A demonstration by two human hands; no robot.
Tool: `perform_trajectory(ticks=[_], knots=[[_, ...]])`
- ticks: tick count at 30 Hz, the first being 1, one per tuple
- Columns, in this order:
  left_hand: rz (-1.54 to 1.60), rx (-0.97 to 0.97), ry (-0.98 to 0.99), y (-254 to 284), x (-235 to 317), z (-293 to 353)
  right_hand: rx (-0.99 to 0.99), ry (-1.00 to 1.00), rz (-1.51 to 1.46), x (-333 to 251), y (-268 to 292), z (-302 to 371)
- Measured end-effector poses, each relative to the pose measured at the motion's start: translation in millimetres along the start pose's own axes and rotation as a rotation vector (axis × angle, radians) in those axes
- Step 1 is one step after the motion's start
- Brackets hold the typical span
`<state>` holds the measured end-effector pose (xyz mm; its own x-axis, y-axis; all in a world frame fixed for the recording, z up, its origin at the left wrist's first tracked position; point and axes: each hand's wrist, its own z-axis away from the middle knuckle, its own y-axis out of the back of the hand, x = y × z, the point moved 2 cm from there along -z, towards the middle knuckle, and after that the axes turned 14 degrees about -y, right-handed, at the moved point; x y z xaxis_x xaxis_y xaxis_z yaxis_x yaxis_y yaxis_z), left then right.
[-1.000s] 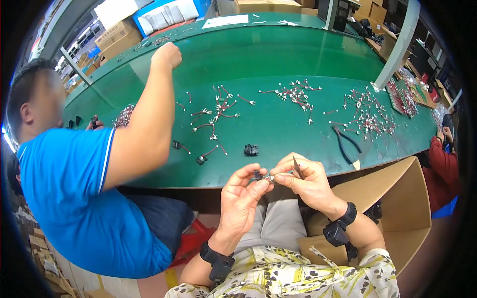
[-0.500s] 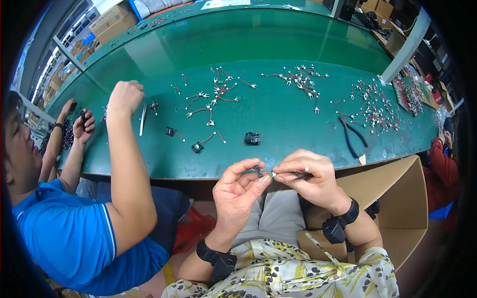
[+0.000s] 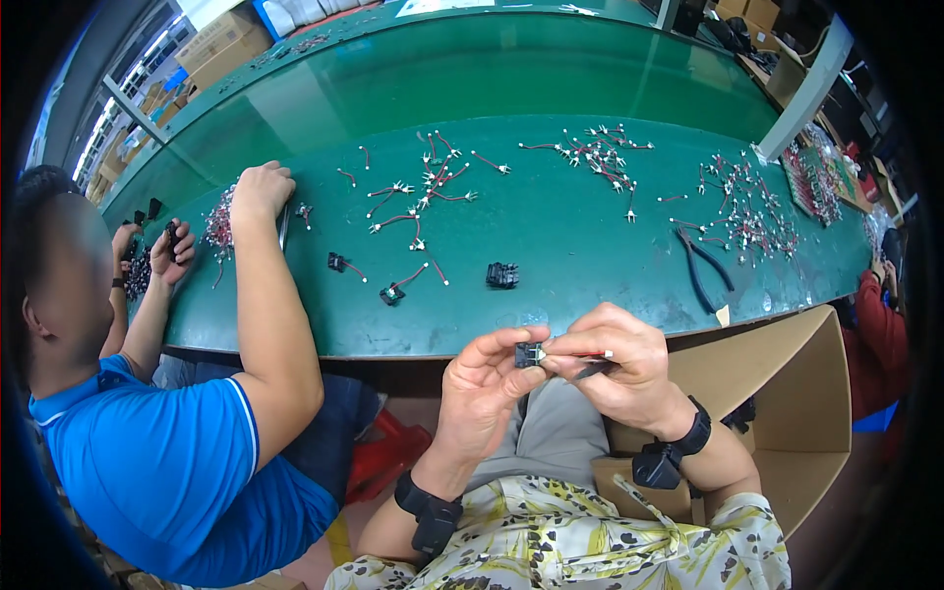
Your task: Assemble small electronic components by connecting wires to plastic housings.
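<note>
My left hand [image 3: 482, 388] pinches a small black plastic housing [image 3: 528, 354] between thumb and fingers, just beyond the table's front edge. Against its right side, my right hand [image 3: 619, 364] holds a small wired connector; its red lead ends in a white plug [image 3: 609, 354]. A slim dark thing [image 3: 594, 369] also sticks out under the right fingers; its kind is unclear. On the green table [image 3: 413, 329], past my hands, lies a black block of housings [image 3: 501, 275]. Farther left are two black housings with red leads, one of them a wired housing [image 3: 392, 294].
Loose wired connectors lie in a left group [image 3: 433, 182], a middle group [image 3: 600, 157] and a right pile [image 3: 752, 221]. Dark-handled pliers [image 3: 703, 270] rest near the right pile. An open cardboard box [image 3: 787, 393] stands at my right. A blue-shirted co-worker [image 3: 167, 462] reaches over the table at left.
The black housing in my left hand has turned to show a broader face, with the connector now against it. The co-worker's arm has shifted right, baring a connector pile.
</note>
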<state>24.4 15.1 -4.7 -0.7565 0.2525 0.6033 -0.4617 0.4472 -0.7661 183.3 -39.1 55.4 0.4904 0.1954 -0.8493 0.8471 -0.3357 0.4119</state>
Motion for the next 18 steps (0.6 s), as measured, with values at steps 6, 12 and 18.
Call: perform_trajectory(ticks=[6,12,18], knots=[[-0.273,-0.043,-0.133,0,5,-2,-0.042,-0.023,0.05,-3,0,-1],[-0.469,-0.128,-0.092,2,14,-4,-0.106,0.002,0.032,-6,-1,-1],[-0.169,-0.017,0.081,15,2,1,-0.194,-0.137,-0.156,4,-3,-7]])
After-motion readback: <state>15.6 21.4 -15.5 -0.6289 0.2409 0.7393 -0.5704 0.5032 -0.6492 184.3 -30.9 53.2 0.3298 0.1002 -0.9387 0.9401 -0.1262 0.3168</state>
